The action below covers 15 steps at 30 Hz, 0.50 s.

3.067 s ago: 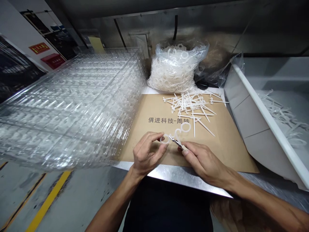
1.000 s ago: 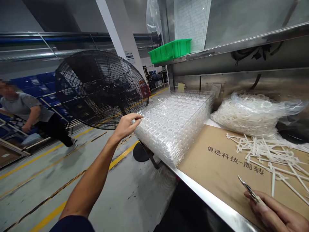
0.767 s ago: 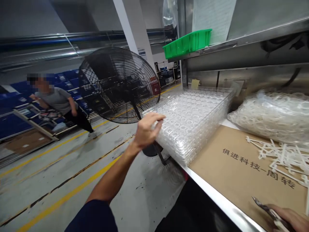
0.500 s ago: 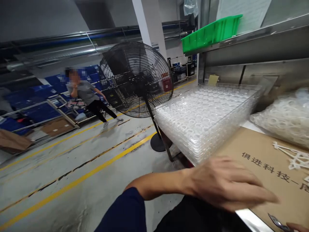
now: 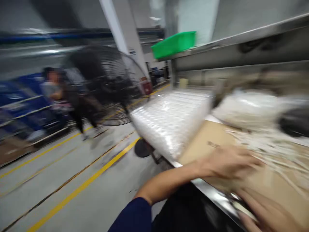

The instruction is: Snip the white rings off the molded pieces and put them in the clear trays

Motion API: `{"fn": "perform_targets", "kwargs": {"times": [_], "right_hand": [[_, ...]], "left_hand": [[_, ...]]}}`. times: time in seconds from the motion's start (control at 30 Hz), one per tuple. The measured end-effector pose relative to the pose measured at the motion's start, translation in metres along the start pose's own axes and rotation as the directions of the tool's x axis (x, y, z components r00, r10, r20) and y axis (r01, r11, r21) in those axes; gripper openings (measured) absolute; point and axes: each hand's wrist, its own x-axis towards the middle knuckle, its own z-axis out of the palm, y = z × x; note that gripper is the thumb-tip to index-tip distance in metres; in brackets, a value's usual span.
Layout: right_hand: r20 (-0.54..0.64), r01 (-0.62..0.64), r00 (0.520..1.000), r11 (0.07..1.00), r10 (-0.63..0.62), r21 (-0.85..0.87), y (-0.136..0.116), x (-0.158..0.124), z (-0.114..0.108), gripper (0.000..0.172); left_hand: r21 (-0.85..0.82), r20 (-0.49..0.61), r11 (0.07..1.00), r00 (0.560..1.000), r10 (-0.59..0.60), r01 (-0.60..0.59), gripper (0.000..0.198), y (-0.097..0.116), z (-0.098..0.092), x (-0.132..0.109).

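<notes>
Blurrily, left hand [image 5: 229, 162] — pointing right, over cardboard [image 5: 207, 141]

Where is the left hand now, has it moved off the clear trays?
Yes. The left hand moved right, off the clear trays, and is now over the brown cardboard.

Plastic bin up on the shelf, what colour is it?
The plastic bin is bright green, best seen in the head view.
</notes>
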Motion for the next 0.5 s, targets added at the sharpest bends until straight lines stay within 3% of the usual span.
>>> {"fn": "perform_targets", "kwargs": {"times": [0.03,0.1,0.23,0.37,0.5], "right_hand": [[0.175,0.144,0.975,0.989,-0.134,-0.045,-0.009,-0.007,-0.005,0.022],[0.305,0.278,0.928,0.944,-0.215,-0.18,-0.023,-0.009,-0.01,0.021],[0.268,0.365,0.92,0.874,-0.286,-0.32,-0.023,0.009,-0.013,0.029],[0.252,0.402,0.912,0.828,-0.324,-0.39,-0.021,0.008,-0.01,0.034],[0.253,0.432,0.899,0.812,-0.356,-0.392,-0.022,0.003,-0.01,0.033]], "left_hand": [[-0.105,-0.056,0.994,0.998,-0.009,0.003,0.028,-0.003,0.01,0.001],[-0.236,-0.11,0.969,0.989,-0.096,0.067,0.027,-0.011,0.025,0.007],[-0.3,0.01,0.949,0.996,-0.093,0.092,0.024,-0.023,0.04,0.03],[-0.274,0.104,0.959,0.993,-0.05,0.077,0.025,-0.014,0.046,0.053],[-0.213,0.129,0.961,0.98,-0.15,0.175,0.028,-0.016,0.063,0.076]]}}
